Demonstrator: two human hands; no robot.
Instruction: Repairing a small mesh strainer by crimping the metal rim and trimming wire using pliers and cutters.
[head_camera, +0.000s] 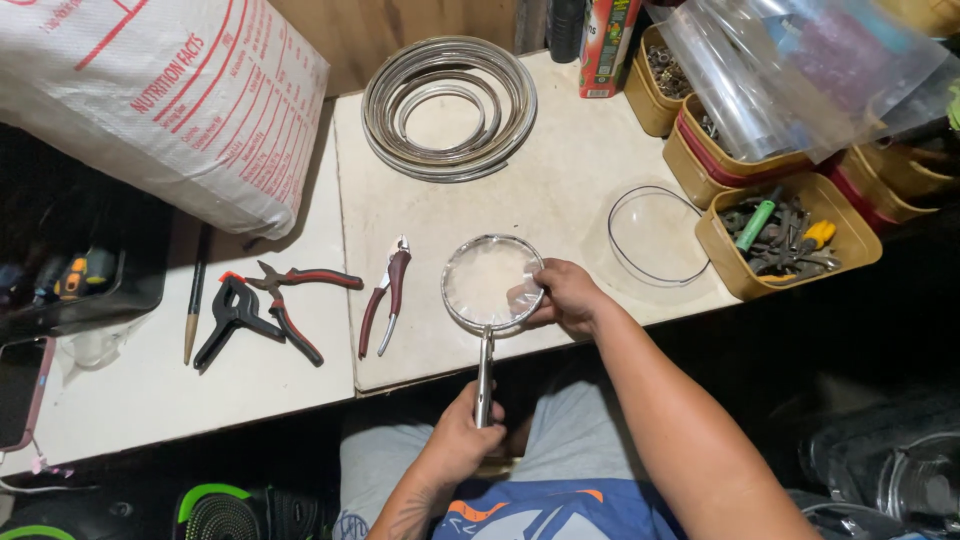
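White woven sack (165, 100) with red print slumps over the desk (560, 180) at about ten o'clock in the view. Below it, near eight o'clock, lie a thin wooden-handled tool (193, 305), a black spring clamp (232, 318) and red-and-black pliers (290, 305), the clamp and pliers overlapping. Just to their right, a pair of maroon-handled cutters (385, 297) lies apart from them on the pale board.

At twelve o'clock a coil of metal rings (448, 107) rests flat on the desk. At the centre sits the round metal-rimmed frame (493, 283) with a clear film or lens across it, its rim resting on the desk edge and its slim metal handle (485, 375) pointing down toward six o'clock.

The left hand (462, 435) is closed around the lower end of that handle, off the desk and above the lap. The right hand (565, 297) rests at the frame's three o'clock side, fingers curled onto the rim and pressing the clear surface.

Farther right, near two o'clock, a loose clear ring or disc (655, 235) lies flat on the desk, apart from the hand. Beyond it stand yellow tubs (790, 235) holding screwdrivers and small metal parts, with clear plastic bags (790, 70) draped over those at one o'clock.
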